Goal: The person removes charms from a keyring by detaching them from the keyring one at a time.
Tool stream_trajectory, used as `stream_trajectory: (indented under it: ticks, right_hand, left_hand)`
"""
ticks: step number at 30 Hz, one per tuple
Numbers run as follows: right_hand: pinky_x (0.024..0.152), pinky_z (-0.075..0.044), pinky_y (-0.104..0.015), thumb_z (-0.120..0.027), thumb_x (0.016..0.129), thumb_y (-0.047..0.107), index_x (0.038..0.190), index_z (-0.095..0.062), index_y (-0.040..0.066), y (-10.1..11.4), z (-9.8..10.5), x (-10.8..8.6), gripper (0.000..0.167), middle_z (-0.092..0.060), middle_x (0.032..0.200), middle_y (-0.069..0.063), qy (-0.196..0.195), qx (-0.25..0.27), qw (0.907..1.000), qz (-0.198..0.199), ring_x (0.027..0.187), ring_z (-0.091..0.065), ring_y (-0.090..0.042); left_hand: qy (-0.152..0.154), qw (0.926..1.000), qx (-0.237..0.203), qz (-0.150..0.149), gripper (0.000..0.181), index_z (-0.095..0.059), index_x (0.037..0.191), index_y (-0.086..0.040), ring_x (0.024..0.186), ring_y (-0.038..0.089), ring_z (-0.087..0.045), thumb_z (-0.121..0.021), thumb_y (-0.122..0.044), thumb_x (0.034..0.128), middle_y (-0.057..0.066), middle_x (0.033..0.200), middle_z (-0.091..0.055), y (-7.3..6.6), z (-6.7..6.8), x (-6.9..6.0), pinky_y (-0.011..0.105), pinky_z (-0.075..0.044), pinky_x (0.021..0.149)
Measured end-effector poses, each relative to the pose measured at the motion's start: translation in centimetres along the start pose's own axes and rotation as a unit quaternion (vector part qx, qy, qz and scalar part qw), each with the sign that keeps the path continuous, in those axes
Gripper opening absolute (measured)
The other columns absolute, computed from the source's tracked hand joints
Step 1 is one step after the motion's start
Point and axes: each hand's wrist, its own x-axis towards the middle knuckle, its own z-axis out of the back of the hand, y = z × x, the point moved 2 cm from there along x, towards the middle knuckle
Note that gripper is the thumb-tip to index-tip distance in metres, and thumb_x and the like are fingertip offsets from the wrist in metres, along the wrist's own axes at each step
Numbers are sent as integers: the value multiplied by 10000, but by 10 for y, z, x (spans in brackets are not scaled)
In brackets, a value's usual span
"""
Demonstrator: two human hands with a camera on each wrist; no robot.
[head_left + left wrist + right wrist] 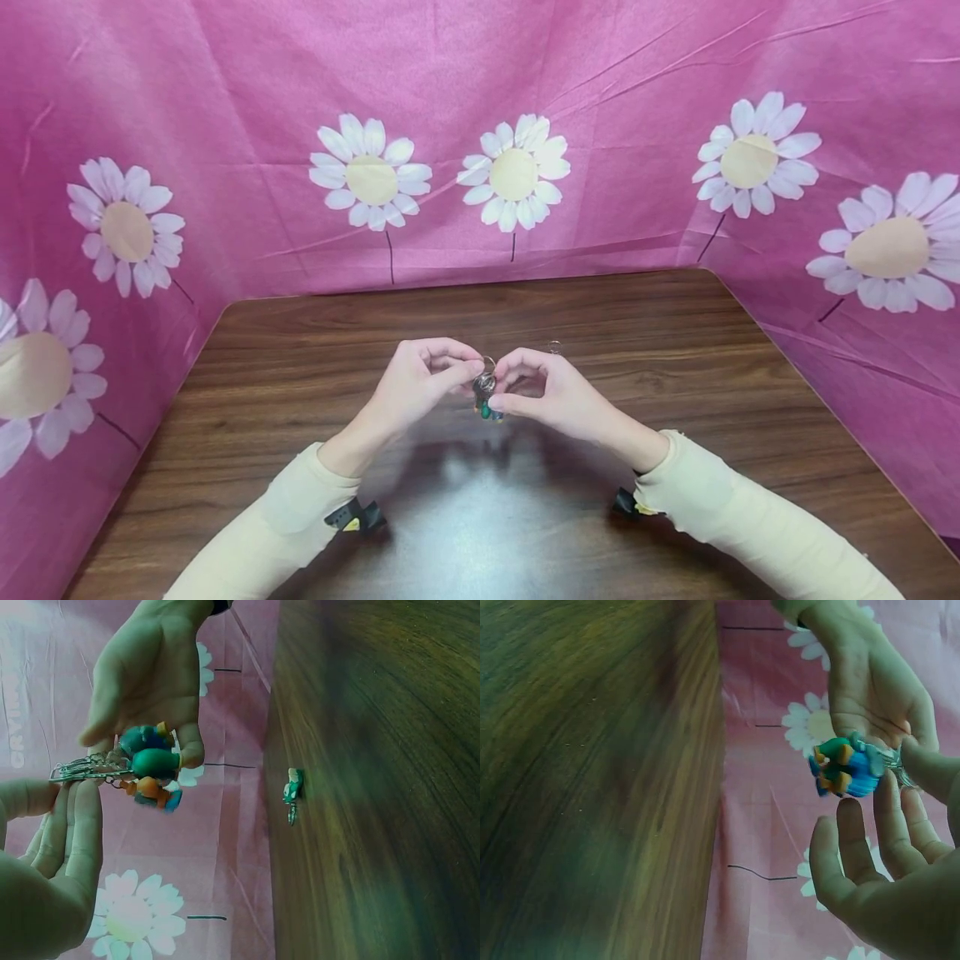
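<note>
Above the brown wood-grain table (300,367), the bare left hand (414,382) and bare right hand (566,394), about equally near, pinched between them a bunch of green, blue and orange figurine keychains (155,763), hanging lengthwise downward from a thin metal ring (489,359).

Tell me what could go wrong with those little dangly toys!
The keychain bunch hangs above the table between the left hand and right hand, so it might slip and drop. Its silver rings are crowded together, so they could tangle. A separate green keychain lies on the table, past the right hand, where a careless move might bump it.
</note>
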Motion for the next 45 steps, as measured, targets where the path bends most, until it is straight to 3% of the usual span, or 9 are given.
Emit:
stream_trajectory:
  ticks: [4, 13, 17, 23, 29, 35, 41, 45]
  right_hand:
    - [829, -602, -326, -784, 890, 70, 1082, -678, 76, 0, -2, -1, 219, -722, 917, -28, -109, -414, 9991, 64, 911, -681, -212]
    - [750, -587, -288, -748, 928, 121, 1071, -742, 102, 5, 5, -1, 145, -731, 911, -17, -241, -653, 9975, 81, 843, -693, -207]
    - [731, -576, -262, -757, 928, 138, 1044, -760, 92, 5, 5, 0, 125, -745, 911, -11, -78, -759, 9970, -96, 835, -693, -175]
    - [761, -615, -339, -732, 954, 170, 1035, -761, 93, 4, 6, 0, 116, -762, 919, -10, 495, -774, 9952, -331, 817, -705, -173]
    - [816, -572, -298, -733, 954, 207, 1013, -765, 151, 4, 11, 1, 88, -751, 937, 24, 244, -1172, 9923, -314, 927, -683, -153]
    - [850, -558, -333, -742, 948, 233, 998, -775, 158, 3, 14, 2, 96, -751, 935, 62, -61, -1197, 9922, -357, 938, -680, -135]
    - [659, -553, -277, -727, 959, 198, 988, -750, 89, 7, 14, 4, 115, -712, 802, -10, 252, -1001, 9938, -415, 732, -669, -189]
    - [786, -549, -294, -710, 970, 202, 1005, -729, 72, 7, 14, 6, 136, -722, 880, -24, 366, -839, 9950, -402, 858, -670, -181]
  left_hand:
    - [5, 9999, -108, 47, 179, -721, 1035, 69, 766, 210, -735, -724, -66, 918, 146, 941, -757, 2, 0, 0, 477, -634, 789]
    - [28, 9999, -162, -45, 169, -697, 1039, 97, 741, 191, -721, -700, -20, 917, 149, 948, -752, 9, 6, 0, 477, -637, 766]
    - [93, 9999, -109, 16, 163, -702, 1030, 85, 757, 191, -724, -702, -30, 915, 145, 953, -752, 10, 6, 0, 466, -637, 775]
    - [128, 9999, 0, 109, 176, -707, 1040, 77, 750, 207, -720, -721, -47, 915, 136, 947, -756, 9, 6, -2, 457, -638, 779]
    - [116, 9999, 56, 115, 225, -686, 1062, 122, 758, 290, -719, -719, -45, 914, 128, 939, -757, 11, 6, -2, 435, -641, 762]
    - [154, 9998, -35, 150, 181, -705, 1036, 85, 739, 202, -711, -723, -49, 916, 125, 930, -756, 12, 6, 0, 421, -644, 759]
    - [105, 9998, -62, 146, 158, -711, 1023, 69, 707, 200, -716, -721, -46, 916, 134, 914, -756, 12, 7, 1, 447, -643, 752]
    - [122, 9998, -71, 149, 205, -691, 1048, 115, 713, 206, -720, -719, -41, 918, 144, 918, -757, 13, 7, 3, 405, -646, 736]
